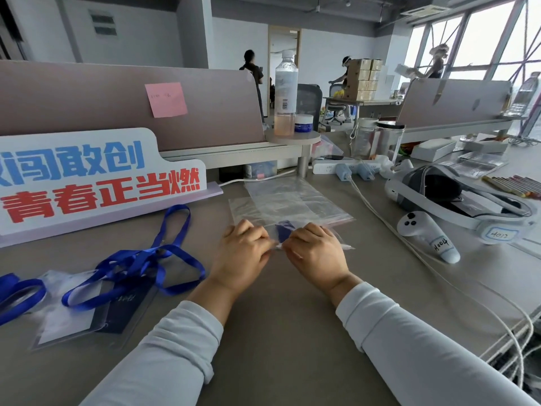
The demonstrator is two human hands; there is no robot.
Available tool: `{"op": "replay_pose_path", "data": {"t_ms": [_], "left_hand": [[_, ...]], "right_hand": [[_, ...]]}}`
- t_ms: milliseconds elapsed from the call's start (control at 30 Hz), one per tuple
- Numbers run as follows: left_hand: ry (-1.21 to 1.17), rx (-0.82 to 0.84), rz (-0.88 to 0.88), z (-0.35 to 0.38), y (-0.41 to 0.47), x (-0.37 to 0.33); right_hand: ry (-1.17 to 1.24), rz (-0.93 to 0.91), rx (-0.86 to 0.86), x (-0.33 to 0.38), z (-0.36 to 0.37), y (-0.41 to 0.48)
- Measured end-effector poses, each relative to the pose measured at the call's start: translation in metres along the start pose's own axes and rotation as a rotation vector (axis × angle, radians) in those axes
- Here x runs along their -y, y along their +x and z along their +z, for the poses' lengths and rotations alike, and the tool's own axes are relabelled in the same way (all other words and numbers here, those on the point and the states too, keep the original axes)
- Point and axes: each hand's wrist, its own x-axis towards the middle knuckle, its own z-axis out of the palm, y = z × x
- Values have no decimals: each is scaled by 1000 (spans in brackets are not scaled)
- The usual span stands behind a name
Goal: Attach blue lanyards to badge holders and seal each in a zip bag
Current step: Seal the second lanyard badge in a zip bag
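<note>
A clear zip bag (pixel 288 210) lies flat on the grey desk in front of me, with something dark blue (pixel 284 230) showing inside it between my hands. My left hand (pixel 244 254) and my right hand (pixel 317 253) both pinch the bag's near edge, fingers curled, close together. A second clear bag (pixel 275 189) lies under it, farther back. To the left lie several blue lanyards (pixel 140 262) tangled over clear badge holders (pixel 87 312).
A white sign (pixel 96 177) with blue and red characters stands at the back left. On the right are a white headset (pixel 456 197), a white controller (pixel 427 235) and cables (pixel 380 218). A bottle (pixel 285 95) stands on a small shelf. People stand far behind.
</note>
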Motion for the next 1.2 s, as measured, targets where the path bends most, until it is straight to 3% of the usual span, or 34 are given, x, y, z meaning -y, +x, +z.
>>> {"op": "replay_pose_path", "data": {"t_ms": [300, 733, 1200], "left_hand": [[35, 47, -99, -7, 1, 0], [29, 96, -6, -7, 4, -2], [-87, 136, -27, -8, 4, -1]], "right_hand": [[6, 30, -34, -2, -3, 1], [35, 22, -9, 2, -1, 1], [30, 44, 49, 0, -1, -1]]}}
